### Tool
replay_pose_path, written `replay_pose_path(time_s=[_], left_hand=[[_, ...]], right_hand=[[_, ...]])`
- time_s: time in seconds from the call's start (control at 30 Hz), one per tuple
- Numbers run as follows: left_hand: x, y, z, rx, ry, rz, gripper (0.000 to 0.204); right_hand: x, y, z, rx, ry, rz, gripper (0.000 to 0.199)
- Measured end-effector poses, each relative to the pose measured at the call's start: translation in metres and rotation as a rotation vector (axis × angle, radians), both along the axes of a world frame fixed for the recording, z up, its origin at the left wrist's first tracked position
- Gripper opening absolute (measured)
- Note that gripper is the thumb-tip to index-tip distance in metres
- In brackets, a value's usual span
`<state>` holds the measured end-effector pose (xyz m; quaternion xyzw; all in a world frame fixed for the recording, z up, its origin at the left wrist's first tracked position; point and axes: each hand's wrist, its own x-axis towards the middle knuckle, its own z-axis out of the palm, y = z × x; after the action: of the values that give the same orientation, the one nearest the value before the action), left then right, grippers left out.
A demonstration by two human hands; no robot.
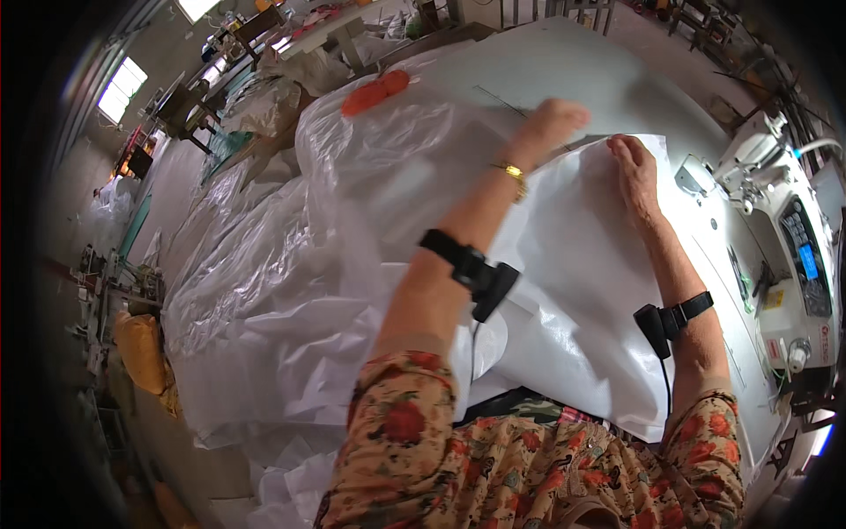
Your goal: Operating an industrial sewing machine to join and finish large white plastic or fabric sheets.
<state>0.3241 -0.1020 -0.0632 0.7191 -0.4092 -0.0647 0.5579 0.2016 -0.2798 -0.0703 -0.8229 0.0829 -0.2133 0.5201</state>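
A white sheet (577, 256), smooth and slightly glossy, lies spread before me, running from my lap toward the far side of the table. My right hand (636, 172) rests at its far right corner, fingers stretched out and a little apart against the edge. Past the sheet's far left edge, my left hand (553, 126) hovers over the grey tabletop (573, 66). Motion smears its fingers, and nothing can be made out in it. Black straps with small devices circle both forearms, and a gold-coloured band is on the left wrist.
A white sewing machine (760, 163) with a lit control panel (806, 260) stands at the right. Crumpled, translucent white sheeting (256, 273) covers the left side, with an orange-red bundle (376, 93) on its far end. A yellow-brown sack (141, 353) sits at the lower left.
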Motion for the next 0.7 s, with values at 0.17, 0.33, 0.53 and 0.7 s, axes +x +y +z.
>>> replay_pose_path(time_s=[0.17, 0.33, 0.53, 0.7], left_hand=[[0.081, 0.170, -0.014, 0.202, -0.308, 0.304, 0.026], [0.095, 0.269, -0.089, 1.096, -0.094, 0.969, 0.024], [0.105, 0.280, -0.187, 0.742, -0.029, 1.180, 0.013], [0.114, 0.265, -0.225, 0.717, -0.118, 1.151, 0.024]], right_hand=[[0.028, 0.008, 0.009, -0.826, 0.061, -0.033, 0.022], [0.035, 0.018, 0.012, -0.902, -0.056, 0.031, 0.020], [0.035, 0.018, 0.015, -0.968, -0.074, 0.063, 0.016], [0.027, 0.024, 0.025, -0.937, -0.052, 0.089, 0.015]])
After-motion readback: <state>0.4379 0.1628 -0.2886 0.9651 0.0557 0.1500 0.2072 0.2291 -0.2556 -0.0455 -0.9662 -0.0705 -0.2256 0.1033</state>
